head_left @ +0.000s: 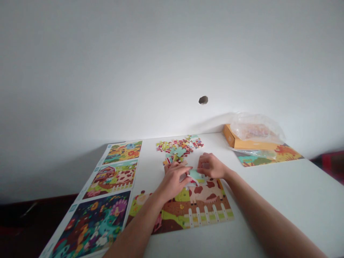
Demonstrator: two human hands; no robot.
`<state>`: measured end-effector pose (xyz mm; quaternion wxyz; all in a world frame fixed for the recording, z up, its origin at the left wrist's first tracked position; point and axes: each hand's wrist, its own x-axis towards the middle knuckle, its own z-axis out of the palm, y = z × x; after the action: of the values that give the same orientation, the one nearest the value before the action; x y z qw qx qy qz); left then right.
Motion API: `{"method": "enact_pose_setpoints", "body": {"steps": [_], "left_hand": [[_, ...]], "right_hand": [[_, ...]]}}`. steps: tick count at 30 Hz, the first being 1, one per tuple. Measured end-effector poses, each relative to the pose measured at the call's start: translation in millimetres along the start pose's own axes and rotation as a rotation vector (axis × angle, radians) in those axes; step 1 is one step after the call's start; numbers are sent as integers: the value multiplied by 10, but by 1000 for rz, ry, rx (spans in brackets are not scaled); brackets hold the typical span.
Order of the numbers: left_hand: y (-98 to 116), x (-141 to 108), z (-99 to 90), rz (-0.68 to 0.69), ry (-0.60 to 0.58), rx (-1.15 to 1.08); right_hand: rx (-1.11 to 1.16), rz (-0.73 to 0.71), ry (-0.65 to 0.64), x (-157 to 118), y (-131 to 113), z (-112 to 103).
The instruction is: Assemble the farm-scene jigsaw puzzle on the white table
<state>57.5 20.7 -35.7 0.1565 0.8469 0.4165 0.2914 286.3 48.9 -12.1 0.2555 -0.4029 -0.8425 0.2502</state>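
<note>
A partly assembled jigsaw puzzle [174, 208] lies on the white table, showing a spotted cow, a white fence and brown ground. Over its upper edge, my left hand [174, 177] is closed, thumb and index finger at a red-and-white puzzle piece. My right hand [212, 166] is curled to the right of it, fingertips pinched at the edge of a pale green puzzle piece [197, 175]. The two pieces meet or overlap between my hands; their joint is hard to make out. Just beyond lies a heap of loose puzzle pieces [178, 146].
On the left lies a sheet with three printed pictures [110, 179], the middle one a farm scene. At the back right, an orange box [229, 138] carries a clear plastic bag [258, 127], beside an animal picture board [285, 156]. A wall [161, 71] with a hole stands behind.
</note>
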Motion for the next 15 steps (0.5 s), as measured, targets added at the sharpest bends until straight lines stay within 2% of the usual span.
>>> {"method": "enact_pose_setpoints", "body": {"steps": [11,15], "left_hand": [[15,-5,-20,-9,-40,19],[3,-8,-9,-17,-9,6]], "right_hand": [[-27,-31,-6,4,7,2],[42,43,31,2,7,20]]}}
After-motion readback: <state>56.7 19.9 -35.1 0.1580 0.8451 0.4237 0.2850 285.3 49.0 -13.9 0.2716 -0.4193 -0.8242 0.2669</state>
